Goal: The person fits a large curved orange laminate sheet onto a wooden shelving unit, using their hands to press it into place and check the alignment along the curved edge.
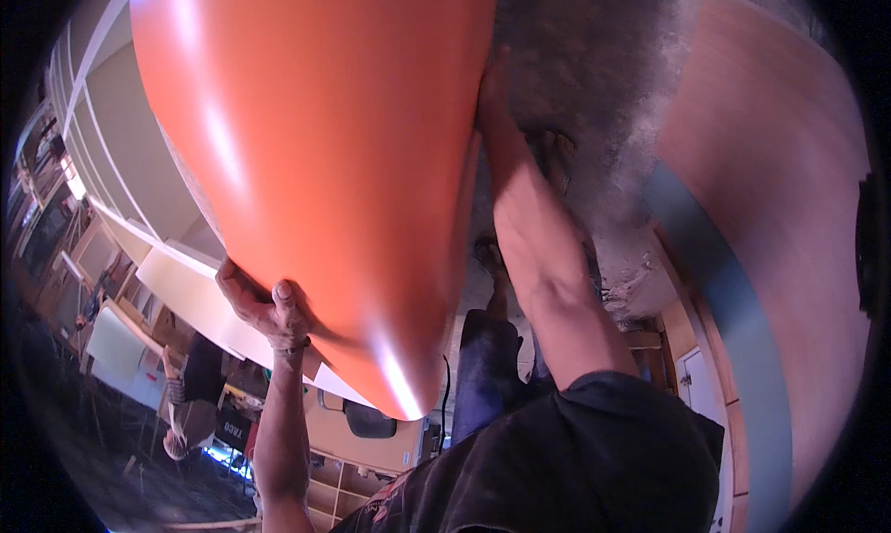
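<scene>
A large glossy orange panel with a smooth, rounded edge (316,162) fills the upper left of the frame, its long axis running from top centre down to lower centre. The left hand (264,310) curls its fingers shut around the lower-left edge. The right hand (492,97) presses along the right edge; its grip is probably closed, mostly hidden.

A large orange panel (316,162) with a smooth, glossy face is held up close to the camera, filling the upper left and middle of the view, with streaks of light reflected along it. It is seen tilted, broad at the top and narrowing to a rounded end at the bottom. Its lower left edge is gripped by the left hand (264,308), while its right edge is met by the right hand (492,92), whose fingers are hidden behind the panel.
</scene>
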The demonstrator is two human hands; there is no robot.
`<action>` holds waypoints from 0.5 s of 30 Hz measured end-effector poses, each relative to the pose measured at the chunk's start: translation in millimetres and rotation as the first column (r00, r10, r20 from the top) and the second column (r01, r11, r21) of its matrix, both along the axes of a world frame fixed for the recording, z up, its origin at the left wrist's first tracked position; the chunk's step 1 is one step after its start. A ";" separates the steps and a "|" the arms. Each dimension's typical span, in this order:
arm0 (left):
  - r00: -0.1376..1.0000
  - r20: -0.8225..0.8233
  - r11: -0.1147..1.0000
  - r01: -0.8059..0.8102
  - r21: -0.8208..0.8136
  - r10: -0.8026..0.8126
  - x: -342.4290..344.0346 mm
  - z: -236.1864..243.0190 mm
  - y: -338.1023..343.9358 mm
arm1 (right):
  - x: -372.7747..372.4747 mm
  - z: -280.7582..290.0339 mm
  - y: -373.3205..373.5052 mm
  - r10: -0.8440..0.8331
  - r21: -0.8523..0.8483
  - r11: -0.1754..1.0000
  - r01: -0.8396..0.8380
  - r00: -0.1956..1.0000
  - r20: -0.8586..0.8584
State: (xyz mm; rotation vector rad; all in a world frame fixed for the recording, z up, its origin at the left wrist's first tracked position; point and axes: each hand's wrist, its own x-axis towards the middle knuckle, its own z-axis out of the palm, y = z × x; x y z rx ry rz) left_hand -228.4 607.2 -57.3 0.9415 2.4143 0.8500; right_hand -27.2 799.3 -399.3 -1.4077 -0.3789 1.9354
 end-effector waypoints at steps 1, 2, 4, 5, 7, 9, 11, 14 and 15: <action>1.000 0.002 1.000 -0.006 -0.030 0.006 -4.8 -0.7 -9.4 | 1.1 -5.0 0.9 0.022 -0.003 1.000 -0.022 1.000 0.007; 1.000 -0.020 1.000 -0.004 -0.011 0.004 -7.1 -2.5 -6.7 | 1.9 -5.7 7.5 0.074 0.024 0.997 -0.076 0.995 0.063; 0.998 -0.059 0.999 0.039 -0.003 -0.039 -5.0 -2.3 -6.9 | 11.5 -3.4 9.7 0.321 0.078 0.915 -0.396 0.832 0.452; 0.997 -0.052 0.998 0.057 -0.021 -0.059 -4.8 -6.8 0.9 | 27.8 -5.3 17.6 0.389 -0.057 0.751 -0.658 0.371 0.843; 0.999 0.027 0.999 0.041 0.016 -0.041 6.2 -18.8 9.6 | 41.5 10.3 14.3 0.285 -0.040 0.925 -0.379 0.620 0.731; 0.994 -0.077 0.997 0.072 -0.024 -0.074 -15.5 -11.0 -8.4 | 16.6 73.2 -5.8 0.116 -0.054 0.993 -0.103 0.890 0.441; 0.977 -0.191 0.989 0.072 -0.130 -0.097 -18.3 10.2 -7.3 | -2.0 153.9 -18.5 0.119 0.021 0.991 -0.134 0.932 0.343; 0.977 -0.177 0.981 0.089 -0.175 -0.120 -24.1 24.1 15.1 | -31.0 255.7 -4.4 0.171 0.077 0.976 -0.201 0.940 0.295; 0.999 -0.049 0.990 0.002 -0.142 -0.009 -25.1 20.9 32.3 | -35.8 271.4 13.8 0.139 0.102 0.979 -0.178 0.942 0.305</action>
